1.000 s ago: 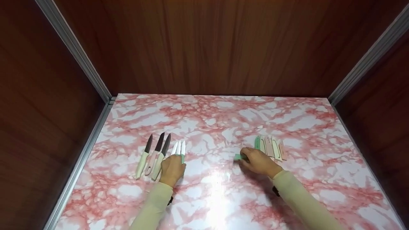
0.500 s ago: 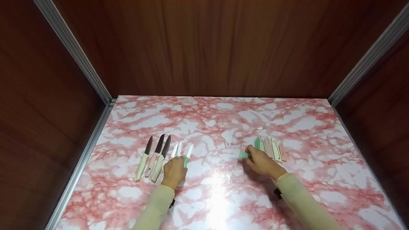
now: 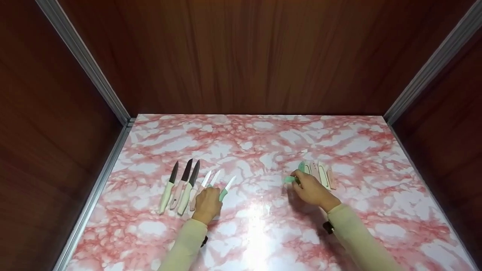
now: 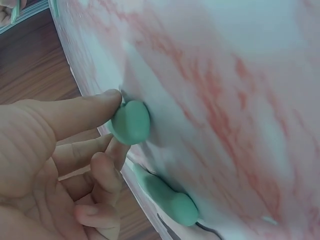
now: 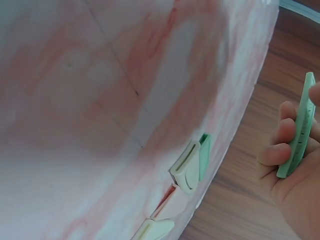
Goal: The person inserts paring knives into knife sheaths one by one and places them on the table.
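Note:
In the head view my left hand (image 3: 208, 203) pinches a small green-handled paring knife (image 3: 228, 187), its white blade slanting up to the right. Seen from the left wrist, thumb and fingers grip the green handle (image 4: 132, 122). A second green-handled knife (image 4: 170, 200) lies on the table beside it, next to a small knife (image 3: 206, 178) with a white blade. My right hand (image 3: 310, 190) holds a green knife sheath (image 5: 300, 130) between thumb and curled fingers, over the table. Right beside that hand, another green sheath (image 5: 204, 155) lies in a row with cream and pink ones.
Three larger dark-bladed knives lie left of my left hand: a cream-handled one (image 3: 167, 197), a pink-handled one (image 3: 177, 195) and another cream-handled one (image 3: 185, 199). At the right, the row ends with a pink sheath (image 3: 331, 178). Wooden panels (image 3: 241, 56) enclose the marbled table (image 3: 256, 131).
My left hand has drawn the green-handled knife out of the row of small knives, to the right, and its blade now tilts rightward. My right hand has shifted slightly right with the green sheath.

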A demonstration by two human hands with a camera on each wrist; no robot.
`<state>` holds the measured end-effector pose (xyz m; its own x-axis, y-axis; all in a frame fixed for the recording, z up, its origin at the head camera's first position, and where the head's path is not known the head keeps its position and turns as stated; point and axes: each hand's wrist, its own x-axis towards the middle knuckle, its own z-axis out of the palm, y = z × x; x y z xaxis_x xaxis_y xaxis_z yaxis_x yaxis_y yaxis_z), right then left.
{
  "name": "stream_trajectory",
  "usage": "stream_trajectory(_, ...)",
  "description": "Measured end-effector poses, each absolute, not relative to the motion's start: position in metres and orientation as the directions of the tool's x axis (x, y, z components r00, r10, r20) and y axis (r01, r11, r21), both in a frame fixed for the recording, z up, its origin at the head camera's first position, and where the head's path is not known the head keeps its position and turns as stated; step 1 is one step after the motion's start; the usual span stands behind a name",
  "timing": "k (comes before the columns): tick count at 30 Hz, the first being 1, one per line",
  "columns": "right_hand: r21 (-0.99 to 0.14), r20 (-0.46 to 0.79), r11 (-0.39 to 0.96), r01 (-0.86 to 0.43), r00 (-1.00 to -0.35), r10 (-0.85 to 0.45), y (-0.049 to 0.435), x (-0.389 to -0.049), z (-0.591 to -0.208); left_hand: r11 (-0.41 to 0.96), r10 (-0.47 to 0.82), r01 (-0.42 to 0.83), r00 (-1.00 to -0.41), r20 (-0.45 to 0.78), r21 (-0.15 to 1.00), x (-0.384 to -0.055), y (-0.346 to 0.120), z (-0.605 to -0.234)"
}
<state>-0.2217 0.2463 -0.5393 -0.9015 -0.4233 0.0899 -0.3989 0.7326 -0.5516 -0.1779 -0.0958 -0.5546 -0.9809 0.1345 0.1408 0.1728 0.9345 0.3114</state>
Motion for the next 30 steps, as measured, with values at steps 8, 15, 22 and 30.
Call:
stream_trajectory(8,-0.528,0.138,0.727,-0.440,-0.888,-0.438,0.250,-0.217,-0.538,0.939,0.151,0.180,-0.981,0.119,0.292,-0.173,-0.093,-0.556)
stream_trajectory(15,-0.523,0.157,0.711,-0.469,-0.873,-0.461,0.253,-0.214,-0.534,0.924,0.226,0.258,-0.964,0.140,0.282,-0.169,-0.093,-0.555)
stream_trajectory(22,-0.531,0.173,0.706,-0.469,-0.876,-0.451,0.255,-0.212,-0.528,0.883,0.311,0.350,-0.935,0.168,0.313,-0.165,-0.095,-0.540)
stream_trajectory(30,-0.548,0.167,0.697,-0.462,-0.877,-0.450,0.251,-0.208,-0.524,0.833,0.295,0.345,-0.938,0.181,0.432,-0.163,-0.092,-0.533)
